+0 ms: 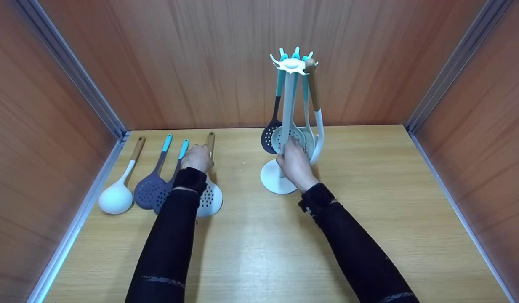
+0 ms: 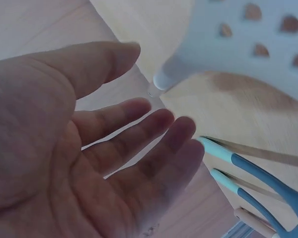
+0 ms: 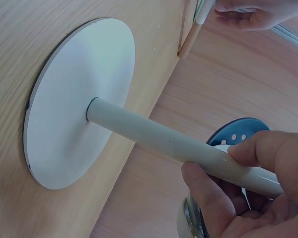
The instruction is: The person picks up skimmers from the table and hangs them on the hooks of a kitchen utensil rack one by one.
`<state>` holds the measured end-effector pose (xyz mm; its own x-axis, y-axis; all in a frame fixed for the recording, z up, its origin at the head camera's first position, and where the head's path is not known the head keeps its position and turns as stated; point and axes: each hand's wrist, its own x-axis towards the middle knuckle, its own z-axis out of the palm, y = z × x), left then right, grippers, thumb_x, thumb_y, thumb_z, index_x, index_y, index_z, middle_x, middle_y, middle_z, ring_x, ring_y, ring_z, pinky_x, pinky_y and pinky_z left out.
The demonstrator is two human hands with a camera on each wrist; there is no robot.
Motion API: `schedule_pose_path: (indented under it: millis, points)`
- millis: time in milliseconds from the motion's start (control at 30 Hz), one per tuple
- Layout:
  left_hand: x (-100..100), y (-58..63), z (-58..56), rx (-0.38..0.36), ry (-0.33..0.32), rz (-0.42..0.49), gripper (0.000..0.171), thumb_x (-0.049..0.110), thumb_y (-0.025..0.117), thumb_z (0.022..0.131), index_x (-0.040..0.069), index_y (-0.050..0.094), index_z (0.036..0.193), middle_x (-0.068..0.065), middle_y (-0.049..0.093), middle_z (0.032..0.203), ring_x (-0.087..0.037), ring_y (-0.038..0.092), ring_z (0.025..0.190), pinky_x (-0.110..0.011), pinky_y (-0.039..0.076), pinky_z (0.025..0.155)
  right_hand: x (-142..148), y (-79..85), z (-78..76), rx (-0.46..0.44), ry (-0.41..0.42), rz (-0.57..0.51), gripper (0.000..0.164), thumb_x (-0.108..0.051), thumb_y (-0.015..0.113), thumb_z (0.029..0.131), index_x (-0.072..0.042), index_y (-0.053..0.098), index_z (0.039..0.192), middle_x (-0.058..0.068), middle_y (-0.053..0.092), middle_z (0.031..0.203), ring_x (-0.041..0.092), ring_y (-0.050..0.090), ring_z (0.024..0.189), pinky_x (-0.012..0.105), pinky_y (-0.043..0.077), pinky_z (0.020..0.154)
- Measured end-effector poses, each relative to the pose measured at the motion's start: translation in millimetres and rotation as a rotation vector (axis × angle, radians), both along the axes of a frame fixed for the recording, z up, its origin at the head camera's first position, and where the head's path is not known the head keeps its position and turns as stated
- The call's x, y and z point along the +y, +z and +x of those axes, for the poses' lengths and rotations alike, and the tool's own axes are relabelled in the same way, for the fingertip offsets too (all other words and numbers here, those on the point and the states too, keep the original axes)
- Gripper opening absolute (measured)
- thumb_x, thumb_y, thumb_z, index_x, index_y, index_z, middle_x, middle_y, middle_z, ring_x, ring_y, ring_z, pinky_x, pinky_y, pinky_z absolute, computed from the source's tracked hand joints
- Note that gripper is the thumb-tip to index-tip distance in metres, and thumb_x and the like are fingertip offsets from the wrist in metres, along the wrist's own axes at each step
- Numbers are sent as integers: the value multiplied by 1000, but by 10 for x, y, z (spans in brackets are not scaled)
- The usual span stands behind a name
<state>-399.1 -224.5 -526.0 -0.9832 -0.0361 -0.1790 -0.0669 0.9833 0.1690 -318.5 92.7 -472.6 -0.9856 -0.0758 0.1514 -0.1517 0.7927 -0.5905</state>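
Observation:
My left hand [image 1: 197, 158] hovers by the handle of a white skimmer [image 1: 211, 200] with a brown grip. In the left wrist view that hand's fingers are loosely bent and apart from the thumb, with nothing between them; the skimmer's perforated head [image 2: 258, 34] lies beyond the fingertips. My right hand [image 1: 297, 164] grips the white pole of a utensil stand [image 1: 278, 185] low down, above its round base. From the stand's hooked top hang a dark skimmer [image 1: 269, 136], pale green utensils [image 1: 309, 136] and a white utensil with a brown handle [image 1: 319, 134].
Left on the wooden table [image 1: 251, 252] lie a white ladle [image 1: 116, 198], a dark skimmer with a turquoise handle end [image 1: 149, 189] and another dark perforated utensil [image 1: 161, 197], partly behind my left arm. Wooden panels [image 1: 200, 63] enclose the table at back and sides.

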Motion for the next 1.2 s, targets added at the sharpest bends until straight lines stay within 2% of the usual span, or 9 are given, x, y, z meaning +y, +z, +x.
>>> schedule_pose_path:
  millis: [100, 233, 333, 500, 633, 700, 833, 1067, 1200]
  points:
    - [-10, -39, -3, 8, 7, -30, 41, 27, 79, 107, -8, 80, 128, -32, 80, 131, -52, 79, 120, -57, 73, 90, 1, -2, -4, -5, -3, -3, 45, -4, 67, 112, 7, 56, 154, 26, 70, 143, 39, 73, 133, 51, 64, 119]
    - [95, 234, 243, -36, 27, -24, 38, 22, 78, 109, -10, 80, 128, -32, 82, 129, -45, 83, 118, -59, 73, 97, 2, 2, -5, -12, -4, -4, 45, -4, 67, 112, 5, 56, 155, 25, 70, 145, 38, 73, 136, 51, 64, 121]
    - [69, 166, 227, -23, 45, -23, 32, 22, 78, 108, -8, 82, 120, -28, 84, 123, -39, 85, 111, -56, 74, 90, 2, 7, -2, -8, -1, -5, 44, -3, 67, 112, 5, 56, 154, 25, 70, 144, 39, 73, 136, 51, 63, 121]
    - [-85, -233, -77, -30, 29, -26, 31, 17, 76, 102, -7, 84, 122, -30, 83, 128, -44, 83, 111, -60, 73, 90, 7, 5, 7, 24, 7, 13, 42, -3, 67, 111, 7, 58, 150, 26, 71, 139, 39, 74, 130, 51, 65, 116]
    - [-293, -736, -466, -5, -9, -34, 29, 20, 80, 97, -5, 85, 111, -29, 85, 119, -42, 82, 98, -58, 72, 80, 13, -7, 7, 42, 13, 21, 40, -2, 67, 110, 7, 58, 148, 25, 71, 135, 39, 74, 126, 52, 66, 113]
    - [-324, -818, -527, -19, -7, -32, 27, 22, 82, 99, -3, 85, 108, -27, 86, 117, -38, 82, 95, -56, 71, 79, 14, -11, 5, 42, 13, 23, 40, -3, 67, 110, 7, 59, 148, 25, 71, 135, 38, 73, 127, 52, 65, 114]
    - [-198, -491, -256, -26, -4, -18, 25, 25, 84, 99, 1, 86, 103, -21, 87, 114, -35, 82, 97, -51, 72, 81, 12, -7, 11, 32, 10, 18, 43, -3, 67, 110, 6, 58, 151, 24, 71, 137, 38, 73, 129, 51, 65, 115]
    - [130, 385, 434, -92, 16, 56, 27, 13, 79, 107, -9, 82, 123, -28, 84, 129, -37, 81, 113, -55, 71, 102, 7, -13, 9, 46, 10, 3, 44, 0, 68, 108, 7, 59, 151, 25, 72, 136, 40, 74, 130, 53, 64, 117]
    - [186, 529, 598, -93, 15, 67, 29, 13, 76, 110, -10, 80, 127, -27, 83, 129, -34, 77, 109, -53, 69, 103, 2, -14, 3, 33, 9, 4, 43, 0, 68, 109, 6, 59, 151, 25, 71, 138, 40, 74, 132, 53, 64, 118]
